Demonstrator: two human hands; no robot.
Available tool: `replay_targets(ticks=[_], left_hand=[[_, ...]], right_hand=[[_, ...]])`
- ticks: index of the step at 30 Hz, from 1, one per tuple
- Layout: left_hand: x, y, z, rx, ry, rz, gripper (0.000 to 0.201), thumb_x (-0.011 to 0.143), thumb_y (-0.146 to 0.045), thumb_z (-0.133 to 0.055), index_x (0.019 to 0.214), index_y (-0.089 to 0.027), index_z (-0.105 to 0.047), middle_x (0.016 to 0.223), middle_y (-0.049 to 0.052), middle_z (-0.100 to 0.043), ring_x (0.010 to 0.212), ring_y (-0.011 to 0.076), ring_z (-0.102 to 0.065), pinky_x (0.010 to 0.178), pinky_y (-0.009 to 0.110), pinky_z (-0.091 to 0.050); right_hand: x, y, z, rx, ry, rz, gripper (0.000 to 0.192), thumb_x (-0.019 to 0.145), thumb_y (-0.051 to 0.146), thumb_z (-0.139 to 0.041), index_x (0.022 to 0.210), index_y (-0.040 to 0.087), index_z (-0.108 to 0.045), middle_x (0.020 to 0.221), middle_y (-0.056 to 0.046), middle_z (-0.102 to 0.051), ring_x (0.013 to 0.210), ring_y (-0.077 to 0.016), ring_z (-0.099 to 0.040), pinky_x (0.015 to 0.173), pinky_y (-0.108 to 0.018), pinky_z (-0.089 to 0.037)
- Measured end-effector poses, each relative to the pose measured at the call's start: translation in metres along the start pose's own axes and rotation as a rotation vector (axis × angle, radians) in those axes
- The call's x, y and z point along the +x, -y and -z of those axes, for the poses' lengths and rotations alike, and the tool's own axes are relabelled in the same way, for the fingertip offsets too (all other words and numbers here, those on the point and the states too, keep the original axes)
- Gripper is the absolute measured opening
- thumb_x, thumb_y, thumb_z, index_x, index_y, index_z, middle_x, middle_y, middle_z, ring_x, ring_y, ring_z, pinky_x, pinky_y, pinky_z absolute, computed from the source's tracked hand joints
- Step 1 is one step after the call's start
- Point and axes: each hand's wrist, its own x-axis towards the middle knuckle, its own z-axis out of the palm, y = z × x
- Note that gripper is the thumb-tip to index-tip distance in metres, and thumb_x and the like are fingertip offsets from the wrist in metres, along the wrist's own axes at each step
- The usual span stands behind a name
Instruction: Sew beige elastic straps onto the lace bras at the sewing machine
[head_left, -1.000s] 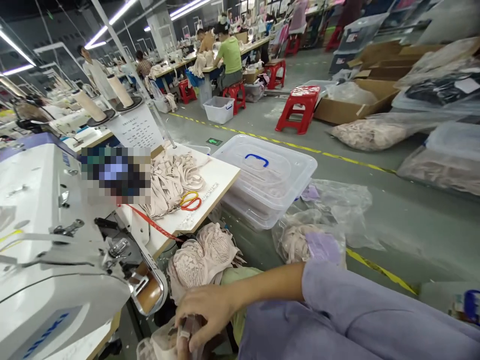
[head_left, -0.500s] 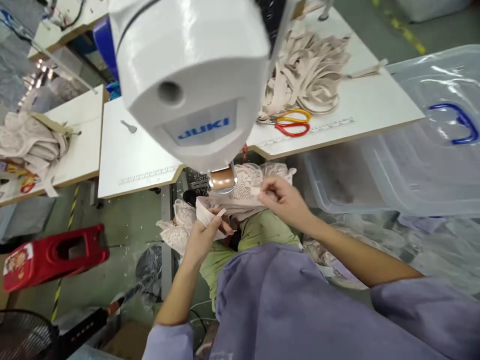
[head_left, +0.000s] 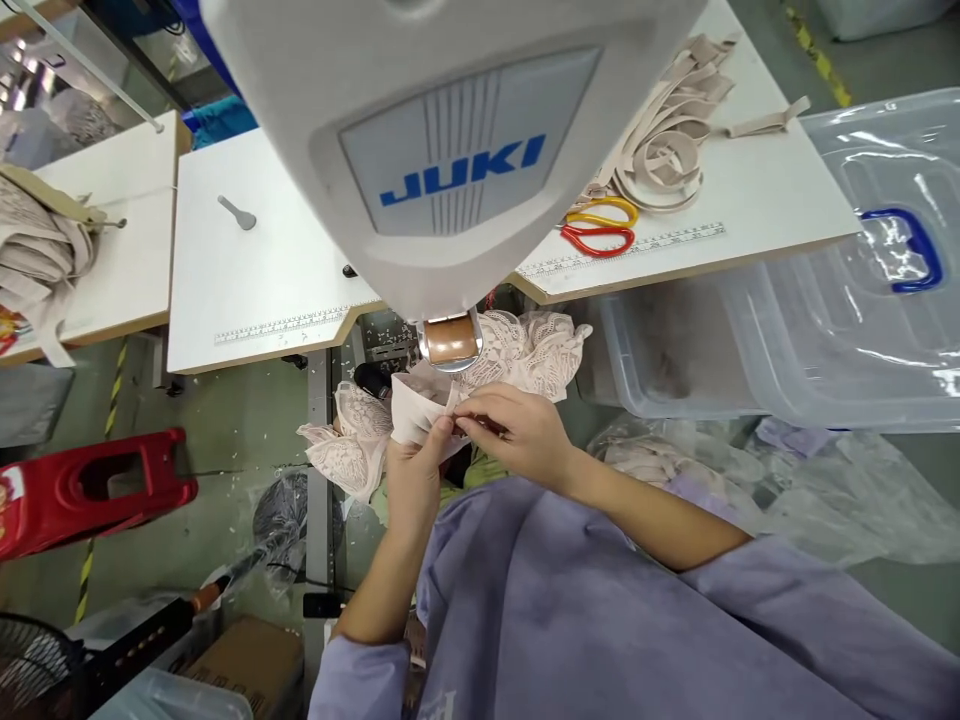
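Observation:
A pale pink lace bra point(head_left: 536, 352) hangs below the head of a white sewing machine point(head_left: 465, 150), its lace cups spread to both sides. My left hand point(head_left: 414, 475) grips a smooth, folded section of the bra between thumb and fingers. Close against it, my right hand point(head_left: 525, 432) pinches the fabric edge at my left thumb tip. Both hands are just under the machine's rounded metal and copper-coloured end piece point(head_left: 451, 340). The needle area is hidden.
Red- and yellow-handled scissors point(head_left: 600, 228) lie on the right white table point(head_left: 787, 185), beside a heap of beige straps point(head_left: 667, 150). Clear plastic bins point(head_left: 690, 370) stand at the right. On the left are a red stool point(head_left: 97, 490) and a fan point(head_left: 37, 660).
My right hand has moved left and down to meet my left hand at the fabric edge. The camera view has come closer to the machine head.

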Motion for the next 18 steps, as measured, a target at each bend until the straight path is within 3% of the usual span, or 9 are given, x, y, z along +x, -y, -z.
replay_targets(ticks=[3,8,13,18], left_hand=[[-0.003,-0.003,0.002,0.178,0.0,-0.069,0.032,0.085,-0.035,-0.076,0.112,-0.018,-0.076,0.116,0.008,-0.076,0.112,0.0245,-0.069,0.099,0.035,-0.055],[-0.006,-0.001,0.001,0.356,-0.019,-0.159,0.031,0.088,-0.035,-0.072,0.111,-0.014,-0.076,0.11,0.01,-0.077,0.106,0.0256,-0.072,0.092,0.036,-0.058],[-0.01,0.003,0.008,0.487,0.079,-0.264,0.027,0.09,-0.029,-0.068,0.11,-0.013,-0.076,0.108,0.01,-0.077,0.103,0.0235,-0.072,0.095,0.035,-0.056],[-0.01,0.007,0.019,0.497,0.179,-0.341,0.02,0.09,-0.03,-0.067,0.098,-0.015,-0.078,0.094,0.009,-0.079,0.089,0.0232,-0.073,0.085,0.036,-0.059]], right_hand=[[0.0,-0.001,-0.001,0.002,-0.036,-0.002,0.01,0.095,0.02,-0.061,0.096,0.021,-0.071,0.092,-0.004,-0.074,0.083,-0.0148,-0.071,0.065,-0.025,-0.052],[-0.003,-0.005,-0.004,0.025,-0.02,-0.071,0.009,0.095,0.021,-0.062,0.096,0.022,-0.07,0.095,-0.004,-0.074,0.078,-0.0149,-0.069,0.067,-0.027,-0.053],[-0.001,-0.011,0.009,0.14,0.199,-0.15,0.004,0.09,0.022,-0.065,0.088,0.023,-0.068,0.085,-0.001,-0.069,0.066,-0.0125,-0.061,0.059,-0.025,-0.047],[0.012,-0.011,0.02,0.17,0.386,-0.123,0.007,0.083,0.015,-0.062,0.08,0.021,-0.065,0.077,0.001,-0.064,0.063,-0.0107,-0.057,0.058,-0.023,-0.042]])
